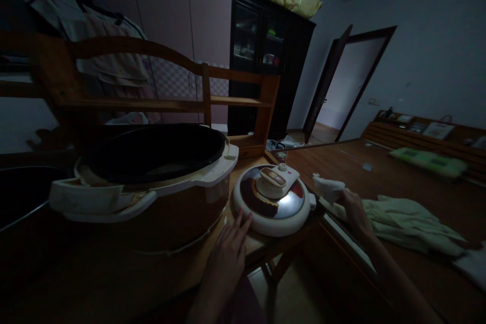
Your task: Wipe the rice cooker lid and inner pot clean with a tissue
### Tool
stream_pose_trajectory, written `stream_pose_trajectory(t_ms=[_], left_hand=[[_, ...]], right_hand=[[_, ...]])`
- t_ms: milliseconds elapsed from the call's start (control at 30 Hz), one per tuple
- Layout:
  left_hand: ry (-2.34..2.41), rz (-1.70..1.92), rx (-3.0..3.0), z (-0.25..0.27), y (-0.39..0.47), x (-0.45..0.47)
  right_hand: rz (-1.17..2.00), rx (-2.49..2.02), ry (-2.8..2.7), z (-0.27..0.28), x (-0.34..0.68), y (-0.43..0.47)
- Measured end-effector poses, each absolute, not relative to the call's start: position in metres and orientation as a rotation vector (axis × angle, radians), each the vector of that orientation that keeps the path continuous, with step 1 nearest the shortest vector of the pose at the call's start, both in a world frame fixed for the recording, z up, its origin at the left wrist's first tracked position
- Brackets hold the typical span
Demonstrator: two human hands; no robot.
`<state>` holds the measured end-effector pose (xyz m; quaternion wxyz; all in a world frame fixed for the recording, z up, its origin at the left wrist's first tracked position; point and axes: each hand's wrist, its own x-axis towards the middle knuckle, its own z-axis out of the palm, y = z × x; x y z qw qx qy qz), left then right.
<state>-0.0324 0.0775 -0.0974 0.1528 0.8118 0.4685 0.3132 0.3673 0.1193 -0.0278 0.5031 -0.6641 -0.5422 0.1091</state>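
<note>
My left hand (228, 248) lies at the near edge of a pressure cooker lid (271, 225), its fingers stretched out and the tips at the pale rim. The lid rests on the wooden table and has a white handle with a knob and a shiny metal top. Off to the right, my right hand (354, 206) is closed on a crumpled white cloth (329, 190), held apart from the lid. Left of the lid stands the electric pressure cooker (182, 207), uncovered, with a black inner pot (159, 149) in it.
A wooden shelf rack (144, 104) rises behind the cooker. At the far left is a dark container (26, 192). To the right, a pale green garment (406, 223) lies on a broad brown surface (322, 162). A dark cabinet (266, 61) and an open door (330, 76) stand farther back.
</note>
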Motion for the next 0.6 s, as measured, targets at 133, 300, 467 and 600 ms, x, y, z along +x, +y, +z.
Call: stream_pose_trajectory(t_ms=[133,300,467,600], left_hand=[[1.351,0.886,2.324,-0.099,0.078,-0.032],[1.352,0.879,2.323,-0.099,0.077,-0.033],[1.336,0.875,2.333,-0.098,0.077,-0.034],[1.328,0.898,2.33,-0.097,0.077,-0.033]], right_hand=[[0.266,-1.656,-1.49,-0.027,0.35,0.117],[0.275,-1.654,-1.693,-0.037,0.322,0.107],[0.054,-1.584,-1.9,-0.039,0.315,0.09],[-0.11,-1.557,-1.971,-0.046,0.309,0.077]])
